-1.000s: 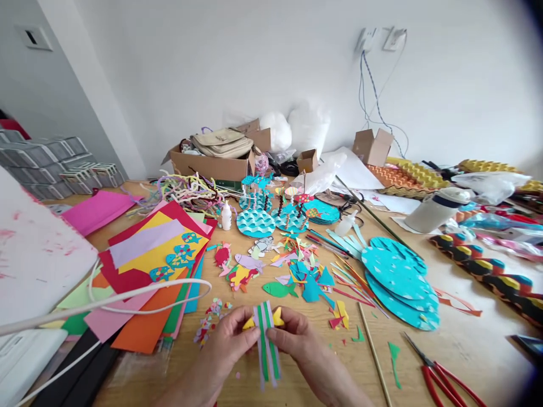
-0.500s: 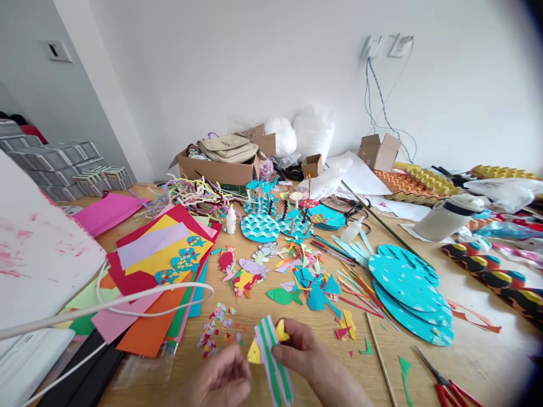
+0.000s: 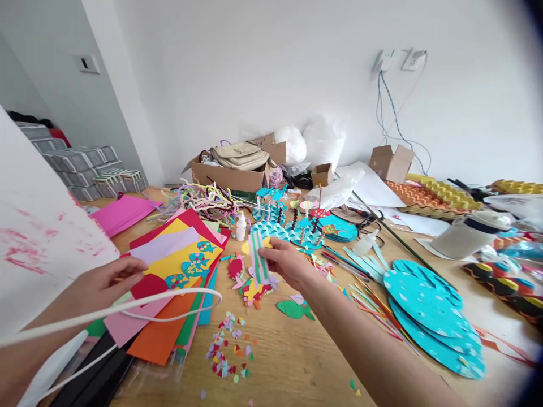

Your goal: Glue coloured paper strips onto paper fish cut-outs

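Apparently to keep them together, the right hand (image 3: 292, 264) pinches the striped strip (image 3: 259, 260) across the yellow fish (image 3: 245, 247), above the counter (image 3: 297, 362); the left hand (image 3: 112, 278), seemingly empty, hovers by coloured sheets (image 3: 163, 268).

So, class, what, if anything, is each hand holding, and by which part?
The right hand pinches the yellow fish and its striped strips near the tail end. The left hand holds nothing that shows.

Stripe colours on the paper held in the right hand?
The striped paper has green and pale lilac stripes running lengthwise; best seen in the head view.
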`<state>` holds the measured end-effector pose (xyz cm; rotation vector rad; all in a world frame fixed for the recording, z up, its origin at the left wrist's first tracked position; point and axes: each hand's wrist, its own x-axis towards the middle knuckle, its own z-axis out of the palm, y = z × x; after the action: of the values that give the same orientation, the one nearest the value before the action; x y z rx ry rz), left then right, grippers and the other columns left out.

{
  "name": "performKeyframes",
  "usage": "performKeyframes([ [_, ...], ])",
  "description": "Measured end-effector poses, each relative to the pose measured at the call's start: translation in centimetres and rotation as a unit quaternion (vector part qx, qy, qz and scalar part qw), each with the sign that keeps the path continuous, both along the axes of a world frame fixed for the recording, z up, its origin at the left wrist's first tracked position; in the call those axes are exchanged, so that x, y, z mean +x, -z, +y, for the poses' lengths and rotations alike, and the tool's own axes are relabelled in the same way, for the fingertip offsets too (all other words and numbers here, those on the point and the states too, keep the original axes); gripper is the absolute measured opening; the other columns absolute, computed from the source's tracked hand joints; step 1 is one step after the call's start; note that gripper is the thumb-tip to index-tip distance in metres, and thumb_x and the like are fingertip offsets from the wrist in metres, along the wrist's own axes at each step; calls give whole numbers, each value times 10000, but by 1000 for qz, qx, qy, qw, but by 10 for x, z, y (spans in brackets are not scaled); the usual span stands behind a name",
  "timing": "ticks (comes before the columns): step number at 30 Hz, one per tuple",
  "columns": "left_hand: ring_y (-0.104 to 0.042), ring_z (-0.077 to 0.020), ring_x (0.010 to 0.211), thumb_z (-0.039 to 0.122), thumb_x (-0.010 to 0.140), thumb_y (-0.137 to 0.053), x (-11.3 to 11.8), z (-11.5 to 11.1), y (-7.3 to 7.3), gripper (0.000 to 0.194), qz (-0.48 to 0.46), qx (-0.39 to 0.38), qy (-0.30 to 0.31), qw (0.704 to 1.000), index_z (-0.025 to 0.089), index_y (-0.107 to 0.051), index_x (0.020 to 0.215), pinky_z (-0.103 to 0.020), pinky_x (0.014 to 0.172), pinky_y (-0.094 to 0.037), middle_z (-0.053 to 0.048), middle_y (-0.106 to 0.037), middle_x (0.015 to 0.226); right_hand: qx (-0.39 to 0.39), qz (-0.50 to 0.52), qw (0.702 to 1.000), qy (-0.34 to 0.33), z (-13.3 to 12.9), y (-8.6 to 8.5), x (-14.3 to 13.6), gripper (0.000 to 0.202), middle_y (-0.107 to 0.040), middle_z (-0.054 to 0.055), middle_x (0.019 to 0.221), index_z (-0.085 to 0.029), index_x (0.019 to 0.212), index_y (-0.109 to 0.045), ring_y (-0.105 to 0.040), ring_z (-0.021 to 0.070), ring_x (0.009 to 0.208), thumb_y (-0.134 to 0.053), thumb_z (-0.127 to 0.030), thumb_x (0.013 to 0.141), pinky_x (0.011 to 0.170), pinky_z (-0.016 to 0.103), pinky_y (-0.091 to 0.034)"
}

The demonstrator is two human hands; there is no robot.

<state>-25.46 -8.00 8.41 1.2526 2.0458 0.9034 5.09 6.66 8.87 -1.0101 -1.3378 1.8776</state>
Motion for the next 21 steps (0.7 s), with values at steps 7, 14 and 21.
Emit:
performKeyframes([
  [7,-526,-297,940,291,517,-694,-9,84,10,220,11,4,39,999,219,-632,715,-298,759,-377,-19,-651,804,-5,-55,998,-22,46,23,-99,155,-505,-63,530,-169,659,-495,-492,79,462,-637,-122,697,503,229,-435],
  [14,-585,-244,893,506,601,-654,15,118,11,482,-157,12,44,987,194,-546,951,-305,683,-450,-68,-637,871,9,-86,995,-38,53,37,-144,292,-547,69,1088,-145,1103,-518,-565,187,903,-501,-307,861,751,375,-485],
  [21,-578,-141,648,356,516,-753,23,152,29,482,-234,57,35,970,182,-504,889,-257,617,-444,5,-597,747,37,-57,997,-25,43,37,-151,103,-539,-39,706,-116,862,-542,-537,88,628,-538,-212,826,582,224,-453],
])
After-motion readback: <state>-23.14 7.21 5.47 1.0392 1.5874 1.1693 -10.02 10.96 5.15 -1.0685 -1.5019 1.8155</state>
